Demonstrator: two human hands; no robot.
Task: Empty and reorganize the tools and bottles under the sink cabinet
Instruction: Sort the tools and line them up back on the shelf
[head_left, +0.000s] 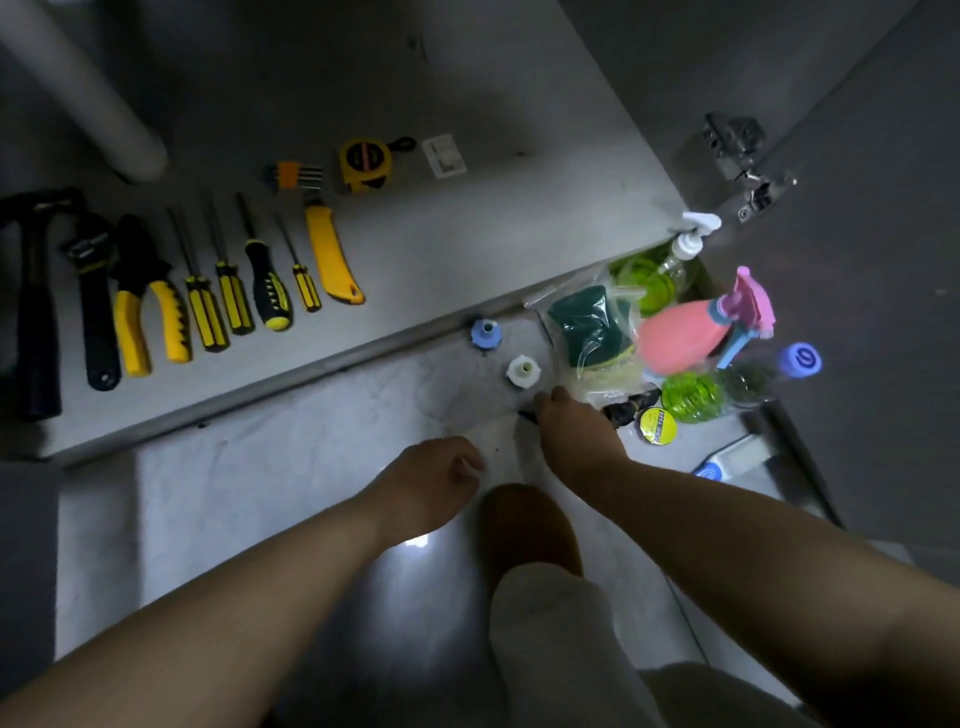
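Note:
On the grey cabinet floor (467, 234) lies a neat row of tools: a hammer (31, 312), a wrench (96, 301), yellow pliers (145, 301), several screwdrivers (208, 312) and a yellow utility knife (330, 254). Behind them are hex keys (291, 176) and a tape measure (363, 163). My left hand (436, 478) hovers loosely curled over the tiled floor, holding nothing. My right hand (576, 431) reaches down onto a thin dark item (523, 414) whose tip sticks out past the fingers. Whether the fingers pinch it is hidden.
To the right stand a pink spray bottle (685, 332), a pump bottle (680, 249), a bagged sponge (592, 332), green scrubbers (691, 395), a yellow tape roll (657, 425) and a blue-capped bottle (800, 359). Blue (485, 332) and white (523, 370) fittings sit by the cabinet edge. A drain pipe (88, 88) rises at back left.

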